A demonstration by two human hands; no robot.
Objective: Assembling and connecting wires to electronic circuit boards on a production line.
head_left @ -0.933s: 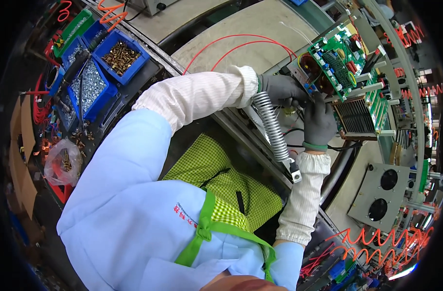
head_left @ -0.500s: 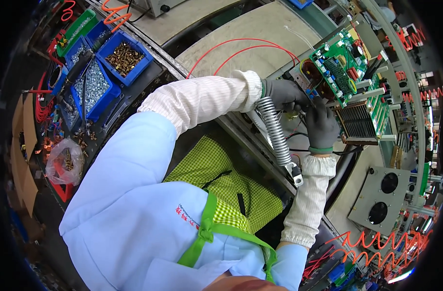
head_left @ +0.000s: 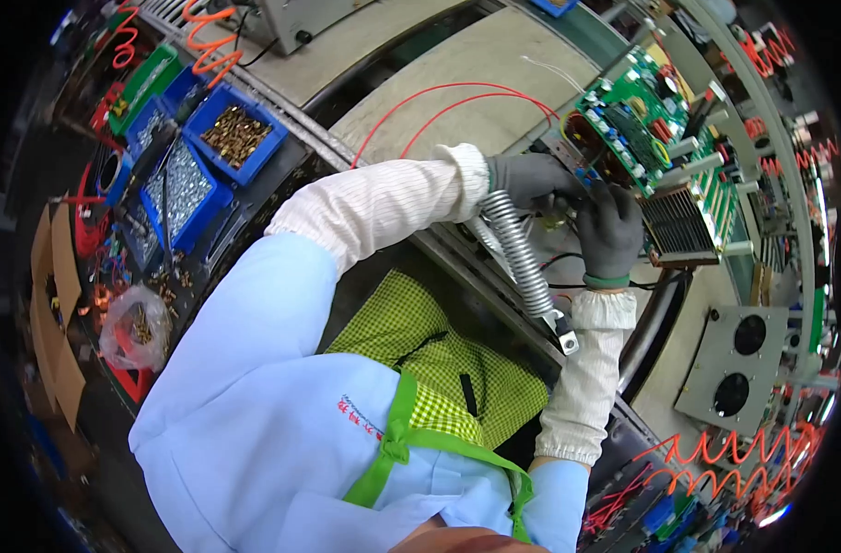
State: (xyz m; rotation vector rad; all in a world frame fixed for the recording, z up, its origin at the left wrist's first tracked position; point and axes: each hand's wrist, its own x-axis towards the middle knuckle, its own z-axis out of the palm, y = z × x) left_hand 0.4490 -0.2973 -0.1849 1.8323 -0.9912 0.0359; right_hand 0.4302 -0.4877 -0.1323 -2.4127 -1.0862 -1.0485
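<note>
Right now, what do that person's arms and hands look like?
The left hand and right hand wear dark grey gloves. The right one has a green edge at the wrist. Pale, striped sleeve covers with gathered ends go over the forearms, and light blue sleeves show above them.

Brass screws [head_left: 234, 135] in blue bin [head_left: 261, 161]; grey twin-fan panel [head_left: 739, 365].

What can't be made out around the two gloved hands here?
- Head view: whether anything sits between the fingertips of the left hand and right hand; the gloves cover it.
- Head view: the far part of the grey box, cut off by the upper edge.
- Head view: markings on the green circuit board, too small.
</note>
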